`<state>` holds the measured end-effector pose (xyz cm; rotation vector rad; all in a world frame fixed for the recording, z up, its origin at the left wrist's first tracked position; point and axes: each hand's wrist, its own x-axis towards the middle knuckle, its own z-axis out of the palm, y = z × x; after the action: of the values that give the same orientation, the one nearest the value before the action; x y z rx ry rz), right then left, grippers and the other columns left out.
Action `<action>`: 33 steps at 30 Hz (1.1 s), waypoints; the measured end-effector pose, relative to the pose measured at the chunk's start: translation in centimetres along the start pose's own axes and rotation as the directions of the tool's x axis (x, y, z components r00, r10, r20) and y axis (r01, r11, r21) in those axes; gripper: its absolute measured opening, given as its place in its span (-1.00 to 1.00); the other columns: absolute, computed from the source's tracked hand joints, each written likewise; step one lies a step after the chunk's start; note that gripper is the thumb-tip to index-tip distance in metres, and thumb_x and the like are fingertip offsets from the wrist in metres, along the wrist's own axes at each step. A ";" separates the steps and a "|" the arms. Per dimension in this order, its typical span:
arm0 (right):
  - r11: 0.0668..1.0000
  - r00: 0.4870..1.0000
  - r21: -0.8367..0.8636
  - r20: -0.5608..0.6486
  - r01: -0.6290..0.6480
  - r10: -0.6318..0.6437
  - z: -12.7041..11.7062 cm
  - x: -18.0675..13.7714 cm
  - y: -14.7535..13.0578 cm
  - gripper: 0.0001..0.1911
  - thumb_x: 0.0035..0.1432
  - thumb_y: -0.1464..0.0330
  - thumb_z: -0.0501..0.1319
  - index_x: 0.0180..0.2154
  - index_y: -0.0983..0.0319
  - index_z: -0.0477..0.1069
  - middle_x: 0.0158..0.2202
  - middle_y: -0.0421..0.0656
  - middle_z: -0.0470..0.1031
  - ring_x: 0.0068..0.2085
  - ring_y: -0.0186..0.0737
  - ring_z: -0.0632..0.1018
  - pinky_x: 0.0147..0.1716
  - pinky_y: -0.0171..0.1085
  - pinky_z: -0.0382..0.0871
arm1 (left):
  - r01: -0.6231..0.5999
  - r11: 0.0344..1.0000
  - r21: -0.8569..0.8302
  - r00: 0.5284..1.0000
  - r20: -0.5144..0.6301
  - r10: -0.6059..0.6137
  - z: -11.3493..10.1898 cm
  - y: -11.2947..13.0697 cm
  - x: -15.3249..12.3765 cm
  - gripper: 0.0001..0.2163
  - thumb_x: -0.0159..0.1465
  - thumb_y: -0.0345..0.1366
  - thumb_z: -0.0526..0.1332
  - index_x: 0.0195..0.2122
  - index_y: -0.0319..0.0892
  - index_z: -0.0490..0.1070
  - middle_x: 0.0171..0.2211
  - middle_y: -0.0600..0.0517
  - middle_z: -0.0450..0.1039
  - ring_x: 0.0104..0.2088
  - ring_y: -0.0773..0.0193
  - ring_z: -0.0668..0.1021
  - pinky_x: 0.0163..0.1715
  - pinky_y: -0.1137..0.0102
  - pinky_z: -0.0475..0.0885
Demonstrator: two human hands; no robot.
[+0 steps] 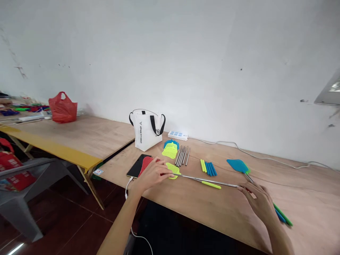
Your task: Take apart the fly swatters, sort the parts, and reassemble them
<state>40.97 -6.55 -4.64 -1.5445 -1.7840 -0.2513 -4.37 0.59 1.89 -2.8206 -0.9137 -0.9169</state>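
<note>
While the left hand (154, 174) pinched the yellow mesh head (173, 169) at the nine-o'clock end of the metal rod (208, 180) and the right hand (258, 199) gripped its three-o'clock end, fingers closed, light, aligned grips above the worktop (183, 196) likely limited bending.

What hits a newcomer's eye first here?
First, the long metal rod held between the left hand and right hand above the near table. Next, the white tote bag standing on that table's left part, the pale wall behind it. Then the bright red plastic bag on the other table, at left.
</note>
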 end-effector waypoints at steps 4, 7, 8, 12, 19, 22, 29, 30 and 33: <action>0.962 0.926 0.130 0.329 -0.239 0.185 -0.6 -0.7 -1.1 -0.35 0.21 -0.24 0.03 -0.41 0.13 0.57 -0.51 -0.17 0.50 -0.46 -0.17 0.43 -0.39 -0.21 0.27 | -0.040 0.996 0.079 0.999 -0.009 0.041 0.3 0.8 0.1 -0.69 0.47 -0.09 0.13 -0.27 -0.06 0.62 -0.40 0.11 0.60 -0.27 0.27 0.44 -0.02 0.26 0.17; 0.893 0.797 0.200 0.555 -0.404 0.237 -1.2 -1.2 -2.3 -0.27 0.23 -0.25 -0.03 -0.52 0.18 0.50 -0.72 -0.27 0.17 -0.62 -0.29 0.22 -0.55 -0.27 0.06 | -0.089 0.987 0.135 0.996 -0.014 0.092 -0.1 1.2 0.0 -0.71 0.47 -0.12 0.13 -0.26 -0.07 0.60 -0.40 0.10 0.59 -0.27 0.28 0.45 0.03 0.24 0.17; 0.874 0.762 0.200 0.597 -0.443 0.249 -1.4 -1.3 -2.5 -0.24 0.23 -0.26 -0.06 -0.58 0.19 0.46 -0.75 -0.30 0.08 -0.64 -0.32 0.15 -0.57 -0.27 0.02 | -0.107 0.983 0.152 0.994 -0.014 0.110 -0.2 1.4 0.1 -0.71 0.47 -0.13 0.14 -0.27 -0.08 0.60 -0.41 0.10 0.58 -0.28 0.28 0.45 0.02 0.24 0.17; 0.907 0.798 0.108 0.526 -0.406 0.295 -1.4 -0.8 -3.6 -0.20 0.25 -0.25 -0.10 -0.76 0.17 0.21 -0.77 -0.26 0.08 -0.66 -0.35 0.15 -0.57 -0.28 0.07 | -0.160 0.969 0.189 0.985 -0.031 0.168 0.7 3.0 0.9 -0.75 0.47 -0.19 0.16 -0.29 -0.08 0.57 -0.44 0.11 0.56 -0.30 0.28 0.44 -0.02 0.24 0.16; 0.963 0.995 -0.247 0.025 0.104 -0.101 3.7 -0.9 -12.2 -0.39 0.44 0.23 -0.20 -0.35 0.13 0.60 -0.71 -0.14 0.37 -0.70 -0.29 0.24 -0.57 -0.22 -0.13 | -0.153 0.982 0.109 0.987 -0.027 0.157 6.5 6.9 2.2 -0.72 0.48 -0.13 0.14 -0.28 -0.10 0.56 -0.46 0.10 0.52 -0.32 0.28 0.45 -0.11 0.28 0.20; 0.942 0.984 -0.315 -0.095 0.113 -0.150 4.9 -1.2 -15.5 -0.48 0.46 0.27 -0.09 -0.38 0.14 0.57 -0.70 -0.16 0.39 -0.65 -0.28 0.35 -0.52 -0.23 -0.06 | -0.129 0.991 -0.019 0.992 -0.016 0.129 6.5 6.5 2.0 -0.69 0.49 -0.10 0.11 -0.26 -0.08 0.59 -0.45 0.11 0.53 -0.32 0.30 0.46 -0.10 0.29 0.21; 0.897 0.898 -0.164 -0.093 0.411 -0.429 4.5 0.0 -15.8 -0.72 0.44 0.37 0.07 -0.30 0.18 0.51 -0.42 -0.18 0.56 -0.39 -0.26 0.47 -0.24 -0.23 0.14 | 0.007 0.992 -0.127 0.996 0.087 0.004 3.9 5.1 2.1 -0.67 0.45 -0.05 0.15 -0.34 -0.05 0.61 -0.50 0.14 0.54 -0.36 0.31 0.45 -0.16 0.31 0.21; 0.889 0.890 -0.163 -0.098 0.427 -0.445 4.4 0.1 -14.9 -0.76 0.43 0.38 0.09 -0.23 0.17 0.52 -0.40 -0.18 0.57 -0.38 -0.27 0.47 -0.21 -0.23 0.15 | 0.009 0.993 -0.117 0.995 0.095 0.002 3.7 4.8 2.1 -0.68 0.45 -0.06 0.15 -0.32 -0.04 0.62 -0.49 0.15 0.55 -0.36 0.31 0.45 -0.15 0.31 0.20; 0.901 0.900 -0.147 -0.100 0.408 -0.424 3.7 0.3 -10.4 -0.78 0.40 0.37 0.11 -0.18 0.13 0.55 -0.37 -0.19 0.60 -0.32 -0.23 0.50 -0.08 -0.17 0.17 | 0.025 0.997 -0.073 0.997 0.071 -0.019 2.7 3.0 1.4 -0.68 0.47 -0.08 0.14 -0.32 -0.01 0.63 -0.45 0.16 0.58 -0.34 0.33 0.46 -0.09 0.29 0.17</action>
<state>29.95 -6.77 -3.81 -1.1763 -2.0096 -0.6659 -0.37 -0.61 0.92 -2.9280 -0.9399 -0.8763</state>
